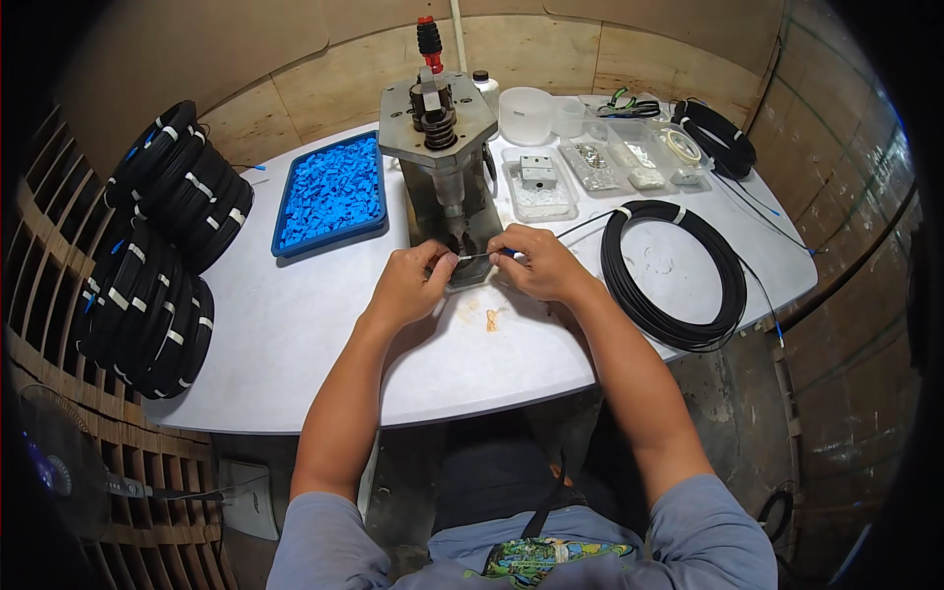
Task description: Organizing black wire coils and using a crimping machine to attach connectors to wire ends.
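Note:
Both hands meet at the foot of a grey metal press [438,128] in the middle of the table. My left hand [408,283] is closed in a pinch at the left end of a thin, pale cable end [474,257]. My right hand [543,264] pinches the black cable farther right, where a bit of blue shows by the fingertips. That cable runs from behind my right hand to a large black cable coil [615,280] lying on the right. The stretch between my hands lies level under the press ram [450,192]. My fingers hide its exact ends.
A blue tray [278,236] of small blue parts stands left of the press. Stacked black coils [162,305] crowd the left edge. Clear boxes of small parts [590,165], white tubs [526,116] and another coil [716,138] fill the back right. An orange scrap [491,321] lies in front.

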The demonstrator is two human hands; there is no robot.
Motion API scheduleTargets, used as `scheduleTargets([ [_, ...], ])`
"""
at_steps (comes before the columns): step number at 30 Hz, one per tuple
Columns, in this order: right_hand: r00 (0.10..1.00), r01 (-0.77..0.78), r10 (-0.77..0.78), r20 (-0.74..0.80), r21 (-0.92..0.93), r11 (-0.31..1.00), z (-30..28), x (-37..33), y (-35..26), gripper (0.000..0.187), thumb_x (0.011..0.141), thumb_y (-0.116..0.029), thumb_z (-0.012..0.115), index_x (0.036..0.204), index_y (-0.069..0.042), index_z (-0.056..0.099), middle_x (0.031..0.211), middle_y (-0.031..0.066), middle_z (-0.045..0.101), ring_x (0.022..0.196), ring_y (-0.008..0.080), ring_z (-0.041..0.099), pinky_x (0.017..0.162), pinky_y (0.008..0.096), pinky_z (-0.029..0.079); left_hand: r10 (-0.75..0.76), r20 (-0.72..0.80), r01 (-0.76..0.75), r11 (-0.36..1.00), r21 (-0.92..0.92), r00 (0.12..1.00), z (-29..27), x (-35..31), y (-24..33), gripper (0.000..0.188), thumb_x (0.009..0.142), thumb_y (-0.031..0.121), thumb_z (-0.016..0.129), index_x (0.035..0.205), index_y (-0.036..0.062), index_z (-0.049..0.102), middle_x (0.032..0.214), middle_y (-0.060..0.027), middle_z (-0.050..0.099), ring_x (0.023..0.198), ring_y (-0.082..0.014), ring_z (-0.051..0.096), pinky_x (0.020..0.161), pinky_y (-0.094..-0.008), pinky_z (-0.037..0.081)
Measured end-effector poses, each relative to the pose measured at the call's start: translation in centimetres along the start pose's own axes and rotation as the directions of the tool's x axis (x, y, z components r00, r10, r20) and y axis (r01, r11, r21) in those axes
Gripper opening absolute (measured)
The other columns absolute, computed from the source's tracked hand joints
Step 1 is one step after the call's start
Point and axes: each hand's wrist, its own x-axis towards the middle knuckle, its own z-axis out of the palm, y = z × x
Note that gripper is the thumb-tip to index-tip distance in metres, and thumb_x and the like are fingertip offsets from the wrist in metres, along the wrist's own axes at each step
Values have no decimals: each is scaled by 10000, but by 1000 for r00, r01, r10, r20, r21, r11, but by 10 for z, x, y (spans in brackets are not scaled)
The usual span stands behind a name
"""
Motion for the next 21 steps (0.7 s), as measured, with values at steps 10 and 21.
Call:
scheduleTargets([
  [10, 1000, -14, 14, -4, -22, 1000, 0, 0, -1, 133, 875, -139, 722, 963, -43, 697, 907, 133, 684, 836, 335, 678, 768, 404, 537, 59, -25, -60, 998, -3, 998, -1, 0, -2, 209, 941, 172, 669, 955, -32, 710, 833, -182, 749, 725, -279, 735, 683, -358, 579],
  [21, 1000, -26, 26, -13, -6, 1000, 0, 0, 3, 125, 863, -140, 729, 934, -40, 702, 910, 132, 692, 834, 325, 690, 761, 392, 552, 38, -13, -38, 999, -22, 999, 0, 0, 0, 215, 946, 180, 670, 966, -32, 702, 843, -183, 751, 744, -279, 742, 694, -360, 584],
])
